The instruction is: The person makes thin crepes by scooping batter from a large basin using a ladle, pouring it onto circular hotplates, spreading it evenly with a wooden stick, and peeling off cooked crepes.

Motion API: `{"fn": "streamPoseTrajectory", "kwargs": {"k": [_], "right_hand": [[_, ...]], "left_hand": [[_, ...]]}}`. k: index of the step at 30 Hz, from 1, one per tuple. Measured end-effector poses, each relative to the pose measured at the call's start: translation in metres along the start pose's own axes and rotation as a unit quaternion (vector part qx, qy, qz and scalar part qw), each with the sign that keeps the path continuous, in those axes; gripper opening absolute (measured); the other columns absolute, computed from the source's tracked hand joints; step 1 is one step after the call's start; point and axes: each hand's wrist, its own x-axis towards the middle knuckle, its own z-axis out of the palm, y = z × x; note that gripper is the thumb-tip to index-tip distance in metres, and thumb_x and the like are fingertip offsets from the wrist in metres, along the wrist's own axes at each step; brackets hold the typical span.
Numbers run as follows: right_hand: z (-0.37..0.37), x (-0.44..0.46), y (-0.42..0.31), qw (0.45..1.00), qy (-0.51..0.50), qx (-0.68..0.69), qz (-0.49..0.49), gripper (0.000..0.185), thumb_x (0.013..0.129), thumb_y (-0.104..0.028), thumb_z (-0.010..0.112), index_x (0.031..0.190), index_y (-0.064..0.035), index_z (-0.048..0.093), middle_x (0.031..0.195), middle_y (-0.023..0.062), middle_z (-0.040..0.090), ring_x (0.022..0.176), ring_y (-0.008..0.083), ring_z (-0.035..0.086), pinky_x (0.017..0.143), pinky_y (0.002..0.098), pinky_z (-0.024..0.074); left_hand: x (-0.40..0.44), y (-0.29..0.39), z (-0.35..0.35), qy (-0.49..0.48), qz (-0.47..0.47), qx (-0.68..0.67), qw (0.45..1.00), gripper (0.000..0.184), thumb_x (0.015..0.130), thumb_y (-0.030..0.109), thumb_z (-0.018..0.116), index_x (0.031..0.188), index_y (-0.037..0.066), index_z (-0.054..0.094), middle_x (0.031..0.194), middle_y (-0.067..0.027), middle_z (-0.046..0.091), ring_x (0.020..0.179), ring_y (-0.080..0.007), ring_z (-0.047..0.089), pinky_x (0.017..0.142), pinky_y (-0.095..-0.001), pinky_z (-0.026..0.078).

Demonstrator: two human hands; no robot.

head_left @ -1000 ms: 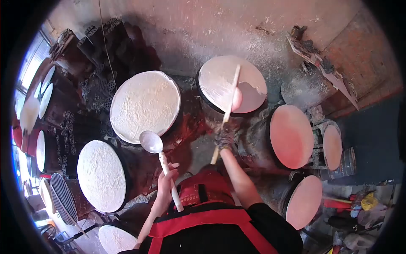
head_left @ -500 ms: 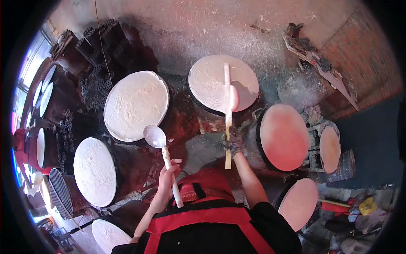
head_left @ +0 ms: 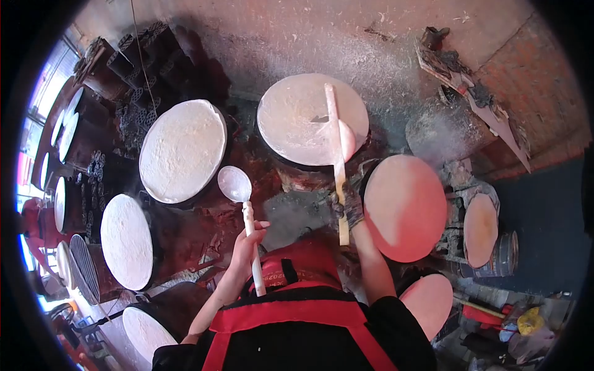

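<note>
My left hand (head_left: 247,244) is wrapped round the pale handle of a ladle (head_left: 234,184). The ladle's bowl is coated white and points away from me. My right hand (head_left: 351,207), in a dark patterned glove, grips a long flat wooden spreader (head_left: 334,117). Its far end lies across the round griddle (head_left: 278,117) straight ahead, which carries a thin layer of white batter. A thick pool of batter (head_left: 348,141) sits against the spreader's right edge. A small dark bare patch shows in the layer just left of the spreader.
More round griddles surround me: one at front left (head_left: 184,151), another at left (head_left: 127,242), both covered white. At right, a griddle (head_left: 405,207) looks reddish. Black honeycomb briquettes (head_left: 151,52) are stacked by the wall. A leaning board (head_left: 489,114) stands at far right.
The batter layer on the front griddle now reaches farther right of the spreader, and a dark bare patch shows left of it. My view has shifted slightly. The ladle stays in my left hand.
</note>
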Motion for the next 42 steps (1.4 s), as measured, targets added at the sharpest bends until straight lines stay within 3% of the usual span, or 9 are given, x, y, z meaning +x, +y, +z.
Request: {"fn": "streamPoseTrajectory", "kwargs": {"k": [7,10,13,17,25,32,34,37,42], "right_hand": [[0.008,0.033,-0.07,0.987,0.008,0.157,-0.024,0.026,0.088,-0.044,0.048,0.092,-0.0189,0.053,0.051,0.0014,0.049,0.035,0.0135,0.042,0.031,0.0279,0.0326],[0.062,0.037,-0.07,0.981,0.168,-0.027,-0.092,0.023,0.088,-0.04,0.049,0.086,-0.0184,0.056,0.051,0.003,0.049,0.037,0.0126,0.044,0.034,0.0297,0.035],[0.048,0.046,-0.052,0.962,0.064,-0.197,-0.176,0.032,0.09,-0.026,0.047,0.113,-0.0053,0.053,0.092,0.009,0.059,0.075,0.0144,0.056,0.068,0.0263,0.0437],[0.064,-0.001,-0.049,0.832,0.312,-0.226,-0.398,0.039,0.09,-0.019,0.049,0.125,-0.0007,0.047,0.115,0.0106,0.058,0.097,0.0182,0.056,0.088,0.0281,0.0406],[0.084,0.033,-0.019,0.967,0.053,-0.084,-0.234,0.034,0.088,-0.017,0.054,0.12,-0.0068,0.054,0.107,0.0111,0.062,0.098,0.0199,0.058,0.088,0.0297,0.0417],[0.08,-0.001,-0.006,0.863,0.29,-0.284,-0.3,0.041,0.091,-0.03,0.046,0.124,-0.0065,0.049,0.124,0.0102,0.052,0.107,0.0155,0.052,0.095,0.0271,0.0364],[0.054,0.058,0.026,0.911,0.206,-0.031,-0.356,0.026,0.089,-0.029,0.053,0.11,-0.0147,0.061,0.073,-0.002,0.057,0.051,0.0063,0.047,0.046,0.0206,0.0357],[0.032,0.081,-0.032,0.942,0.198,-0.057,-0.263,0.02,0.089,-0.029,0.054,0.101,-0.0172,0.064,0.063,-0.0061,0.05,0.045,0.0057,0.041,0.041,0.0215,0.03],[-0.009,0.103,-0.053,0.98,0.119,-0.107,-0.119,0.032,0.087,-0.024,0.054,0.114,-0.0069,0.057,0.085,0.0015,0.058,0.072,0.0104,0.05,0.067,0.0248,0.0397]], "left_hand": [[0.004,-0.004,0.031,0.024,-0.016,0.016,0.999,0.023,0.081,0.006,0.052,0.103,0.005,0.058,0.084,0.004,0.049,0.074,-0.0065,0.04,0.069,-0.0199,0.033],[0.006,-0.005,0.031,0.023,-0.021,0.019,0.999,0.024,0.082,0.008,0.052,0.106,0.005,0.057,0.085,0.0046,0.05,0.072,-0.0053,0.045,0.066,-0.0174,0.037],[0.001,0.013,0.04,0.036,-0.023,0.006,0.999,0.022,0.083,0.009,0.052,0.104,0.005,0.057,0.08,0.0039,0.048,0.07,-0.0059,0.045,0.062,-0.0193,0.038],[0.001,0.027,0.024,-0.002,-0.025,-0.035,0.999,0.019,0.086,0.01,0.051,0.103,0.004,0.054,0.076,0.0011,0.047,0.066,-0.0076,0.046,0.056,-0.0226,0.039],[0.004,0.05,0.028,-0.059,-0.045,0.026,0.997,0.013,0.089,0.014,0.05,0.098,0.005,0.047,0.062,0.0013,0.046,0.043,-0.0045,0.037,0.034,-0.0179,0.028],[0.018,0.033,0.013,-0.063,-0.041,-0.033,0.997,0.012,0.088,0.01,0.05,0.097,0.006,0.044,0.069,-0.0006,0.047,0.047,-0.0052,0.04,0.037,-0.0175,0.03],[0.021,0.025,0.016,-0.06,-0.023,-0.046,0.997,0.011,0.087,0.008,0.05,0.096,0.006,0.043,0.072,-0.0015,0.047,0.05,-0.0053,0.041,0.038,-0.0172,0.03],[0.017,0.029,0.015,-0.085,-0.048,-0.026,0.995,0.01,0.088,0.008,0.05,0.095,0.006,0.043,0.074,-0.0017,0.046,0.052,-0.0053,0.04,0.038,-0.0173,0.03],[0.016,0.034,0.023,-0.086,-0.064,-0.02,0.994,0.009,0.089,0.012,0.05,0.09,0.007,0.042,0.069,-0.0001,0.044,0.049,-0.0048,0.036,0.037,-0.0179,0.028]]}}
